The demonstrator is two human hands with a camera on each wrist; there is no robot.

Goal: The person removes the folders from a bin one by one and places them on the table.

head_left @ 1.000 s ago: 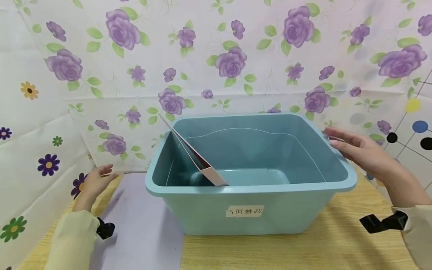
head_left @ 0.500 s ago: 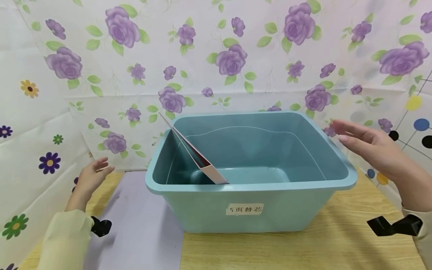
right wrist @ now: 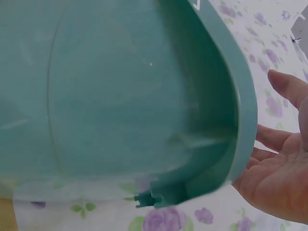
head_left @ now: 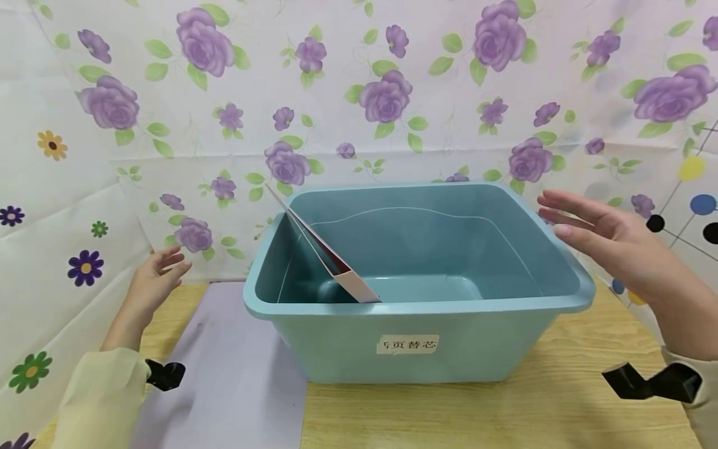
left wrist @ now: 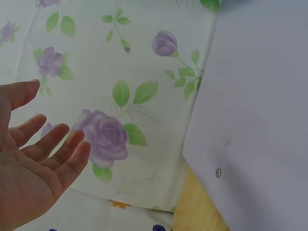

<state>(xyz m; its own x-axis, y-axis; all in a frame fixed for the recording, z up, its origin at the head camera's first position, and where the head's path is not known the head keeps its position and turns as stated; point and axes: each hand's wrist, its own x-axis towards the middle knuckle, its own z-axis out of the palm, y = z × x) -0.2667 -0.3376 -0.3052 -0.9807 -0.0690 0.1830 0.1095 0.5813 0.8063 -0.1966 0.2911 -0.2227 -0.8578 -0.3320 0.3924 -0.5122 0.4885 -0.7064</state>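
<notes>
A large teal plastic tub (head_left: 477,346) stands on the table. Inside it, a thin pink folder-like thing (head_left: 356,287) leans against the left side, one corner poking above the rim. My right hand (head_left: 617,240) is beside the tub's right rim, fingers loosely extended; in the right wrist view, the fingers overlap the outer edge of the rim (right wrist: 248,115). Left of the tub, my left hand (head_left: 154,280) hovers with its fingers spread and slightly bent, holding nothing. It is nearest to a flat lavender panel (head_left: 235,380), which shows a small metal rivet (left wrist: 218,172) in the left wrist view.
A paper label (head_left: 408,344) with printed characters is stuck on the tub's front. Wood-grain tabletop (head_left: 421,418) shows in front. Behind rises a white sheet (head_left: 336,87) with purple roses, and another flowered sheet (head_left: 45,218) borders the left.
My right hand has come off the tub's right rim, moved outward, then edged back toward it. My left hand has shifted slightly up and left. Tub and pink folder-like thing stay put.
</notes>
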